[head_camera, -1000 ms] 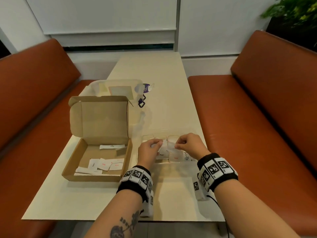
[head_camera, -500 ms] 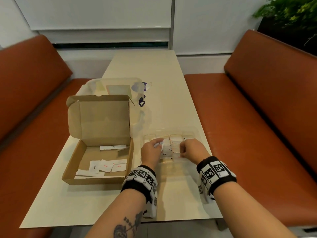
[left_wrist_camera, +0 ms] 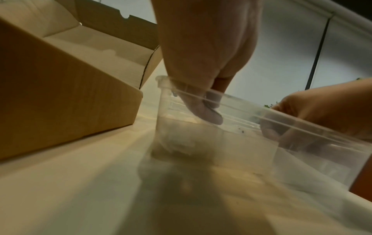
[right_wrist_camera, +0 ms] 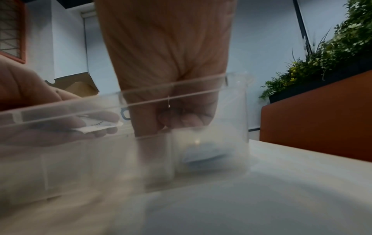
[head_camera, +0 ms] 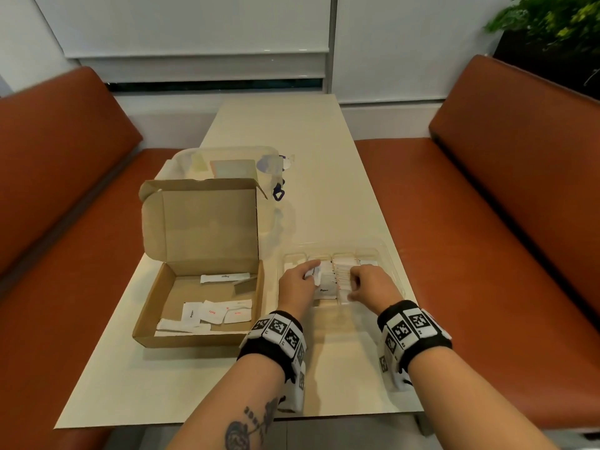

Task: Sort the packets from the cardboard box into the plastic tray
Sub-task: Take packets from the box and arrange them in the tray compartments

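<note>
Both hands are down inside the clear plastic tray (head_camera: 391,271), which sits near the tabletop's (head_camera: 292,151) right edge, toward its near end, just beside the open cardboard box (head_camera: 198,339). The left hand (head_camera: 297,282) pinches a small white packet (right_wrist_camera: 100,125) between thumb and fingers over the tray's left-middle compartments, probably so it can be dropped flat into the one that matches its printed label. The right hand (head_camera: 370,285) has its fingers curled down into the compartment next to it, where a row of packets (head_camera: 341,274) stands on edge; it seems to be steadying or parting that row, but whether it grips any one packet cannot be told, since the tray wall blurs the fingertips in the right wrist view. A "Pepper" packet (head_camera: 324,289) lies flat between the two hands. The box stands at the tabletop's left edge with its lid propped up at the back, so its contents are reachable with a short sideways move; several loose packets (head_camera: 211,315) remain on its floor, so the sorting looks partly done. A clear lidded container (head_camera: 227,164) stands behind the box, apart from the work.
</note>
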Motion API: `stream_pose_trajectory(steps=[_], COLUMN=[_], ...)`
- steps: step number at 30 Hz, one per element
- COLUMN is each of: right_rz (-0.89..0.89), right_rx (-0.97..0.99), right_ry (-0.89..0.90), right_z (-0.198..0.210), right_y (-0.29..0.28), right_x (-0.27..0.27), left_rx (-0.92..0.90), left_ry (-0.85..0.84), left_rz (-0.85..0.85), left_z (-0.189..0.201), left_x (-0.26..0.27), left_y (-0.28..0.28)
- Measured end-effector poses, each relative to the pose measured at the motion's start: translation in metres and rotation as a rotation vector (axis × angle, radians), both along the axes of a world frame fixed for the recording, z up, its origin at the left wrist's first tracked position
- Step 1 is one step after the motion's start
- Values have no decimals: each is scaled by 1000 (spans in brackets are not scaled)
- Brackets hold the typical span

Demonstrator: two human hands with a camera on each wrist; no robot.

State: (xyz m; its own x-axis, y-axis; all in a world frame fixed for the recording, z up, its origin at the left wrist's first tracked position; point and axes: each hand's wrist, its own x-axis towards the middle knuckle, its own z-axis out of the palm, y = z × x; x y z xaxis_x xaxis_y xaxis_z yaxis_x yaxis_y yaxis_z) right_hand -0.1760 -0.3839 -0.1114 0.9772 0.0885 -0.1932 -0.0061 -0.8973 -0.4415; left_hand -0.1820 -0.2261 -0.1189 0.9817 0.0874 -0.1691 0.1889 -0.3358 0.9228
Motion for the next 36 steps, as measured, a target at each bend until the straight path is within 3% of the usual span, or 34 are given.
stream_pose_trajectory(steps=[7,11,14,17,24,28,30,33,36], right_rz=[-32,-41,16,130,38,39,54,42,46], right_rx=[21,112,235,212,99,16,-17,-52,-47], right_ry=[-15,-154,-266,-201,-92,-81,-112,-111,-131], right_z=[-2,8,19,28,18,10,7,2,2], right_y=[-1,7,17,30,33,36,37,39,43], right_x=[1,0,3,8,5,2,3,3,1], left_rx=[-76,-137,-8,102,154,517,605,547,501], left_ry=[5,15,-3,-29,-68,-286,-291,-139,-105], left_rz=[-17,-5,-93,-192,-188,-121,-85,-75,-93], left_z=[2,7,11,15,8,6,5,3,1], left_x=[-1,-2,0,3,-1,-5,-4,-3,-1], left_y=[3,3,5,12,20,24,25,25,25])
